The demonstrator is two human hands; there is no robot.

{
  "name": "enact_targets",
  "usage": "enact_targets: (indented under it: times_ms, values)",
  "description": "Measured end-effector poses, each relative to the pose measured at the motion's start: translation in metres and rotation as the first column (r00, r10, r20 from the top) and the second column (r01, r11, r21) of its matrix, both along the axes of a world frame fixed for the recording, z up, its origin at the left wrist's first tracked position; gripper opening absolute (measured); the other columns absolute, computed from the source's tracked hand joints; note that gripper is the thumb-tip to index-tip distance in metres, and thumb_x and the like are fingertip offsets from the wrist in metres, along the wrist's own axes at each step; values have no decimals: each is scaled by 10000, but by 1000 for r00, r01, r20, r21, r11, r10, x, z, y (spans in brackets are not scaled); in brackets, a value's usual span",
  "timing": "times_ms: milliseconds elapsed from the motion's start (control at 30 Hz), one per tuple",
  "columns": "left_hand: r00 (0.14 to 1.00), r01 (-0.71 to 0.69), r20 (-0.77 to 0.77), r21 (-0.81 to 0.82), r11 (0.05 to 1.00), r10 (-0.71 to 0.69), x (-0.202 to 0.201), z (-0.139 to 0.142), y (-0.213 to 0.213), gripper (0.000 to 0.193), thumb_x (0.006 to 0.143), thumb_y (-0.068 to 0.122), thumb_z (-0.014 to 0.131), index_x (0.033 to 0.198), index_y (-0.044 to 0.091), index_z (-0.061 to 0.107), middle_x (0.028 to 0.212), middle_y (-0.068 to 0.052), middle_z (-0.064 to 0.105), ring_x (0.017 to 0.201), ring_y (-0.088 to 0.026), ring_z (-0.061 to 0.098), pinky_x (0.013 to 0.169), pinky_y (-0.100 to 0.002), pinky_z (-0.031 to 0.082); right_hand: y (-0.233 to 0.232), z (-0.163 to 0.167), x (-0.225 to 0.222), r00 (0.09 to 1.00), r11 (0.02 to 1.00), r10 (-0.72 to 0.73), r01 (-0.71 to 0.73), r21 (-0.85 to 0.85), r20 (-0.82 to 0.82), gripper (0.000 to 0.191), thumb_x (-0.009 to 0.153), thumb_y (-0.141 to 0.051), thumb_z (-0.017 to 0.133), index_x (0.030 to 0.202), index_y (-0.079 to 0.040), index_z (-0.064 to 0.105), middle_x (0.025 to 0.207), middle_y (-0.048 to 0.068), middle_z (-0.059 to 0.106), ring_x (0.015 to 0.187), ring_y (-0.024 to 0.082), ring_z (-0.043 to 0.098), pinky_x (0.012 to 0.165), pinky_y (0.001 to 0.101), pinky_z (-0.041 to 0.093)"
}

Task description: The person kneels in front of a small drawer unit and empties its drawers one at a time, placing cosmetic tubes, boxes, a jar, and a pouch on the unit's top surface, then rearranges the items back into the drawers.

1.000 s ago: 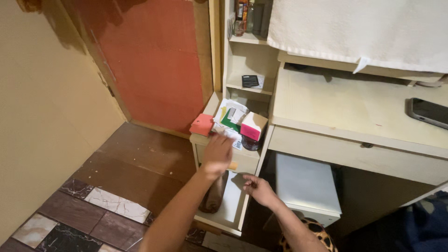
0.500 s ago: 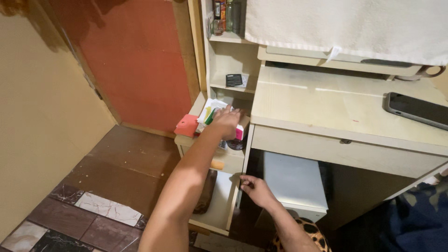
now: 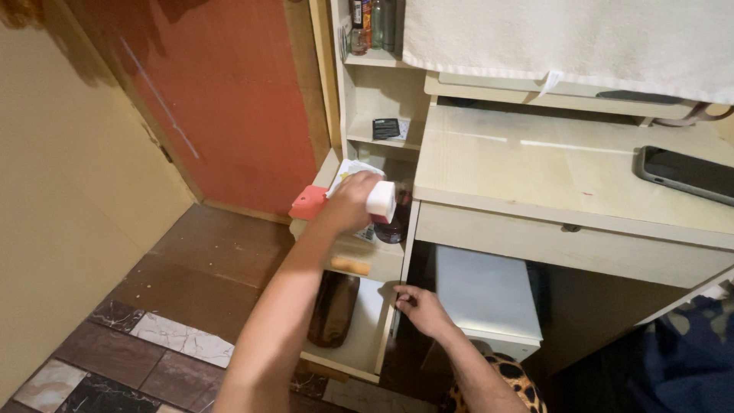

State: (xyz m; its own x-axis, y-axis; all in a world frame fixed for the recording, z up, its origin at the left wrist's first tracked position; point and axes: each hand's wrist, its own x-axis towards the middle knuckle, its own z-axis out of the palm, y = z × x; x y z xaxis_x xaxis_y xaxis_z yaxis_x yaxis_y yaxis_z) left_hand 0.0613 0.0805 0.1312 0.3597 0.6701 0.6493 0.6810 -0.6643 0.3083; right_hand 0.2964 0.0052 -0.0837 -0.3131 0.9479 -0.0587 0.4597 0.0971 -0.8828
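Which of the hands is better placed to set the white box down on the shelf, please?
Left: the left hand holds the white box right over the shelf. The right hand rests low on the shelf unit's edge.

the middle shelf (image 3: 359,256) is crowded: a red box (image 3: 307,203), papers (image 3: 350,168) and a dark jar (image 3: 391,228) hem in the left hand (image 3: 353,200) holding a white box (image 3: 381,200). the desk top (image 3: 535,172) lies bare beside the phone (image 3: 684,173). a brown bottle (image 3: 333,308) fills the left of the bottom shelf (image 3: 361,336).
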Motion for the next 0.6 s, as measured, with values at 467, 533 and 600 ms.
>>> enact_targets:
  times_ms: [467,533,600]
  values:
    - [969,-68,-223,-659,749,-108,-34,-100,-116,795,615,155,927,1327,53,587,1436,-202,514,1241,-365,565,1033,-401,480,0,-4,0,993,997,-15,6,74,119,398,884,-106,741,1278,-79,693,948,73,764,847,146,729,816,302,582]
    - [951,-132,-287,-707,695,-111,-27,-127,-117,860,574,106,916,1350,48,552,1437,-201,504,1229,-361,565,1015,-403,484,-4,4,-3,995,998,-10,4,61,100,397,879,-98,738,1274,-78,699,941,78,755,838,154,720,811,304,582]
    - [927,-171,-337,-769,617,-163,-19,-152,-119,807,605,130,893,1340,60,566,1330,-165,596,1200,-344,609,1009,-405,508,-10,12,-6,994,999,-7,1,51,106,396,883,-100,735,1277,-80,699,940,77,750,827,158,707,805,307,576]
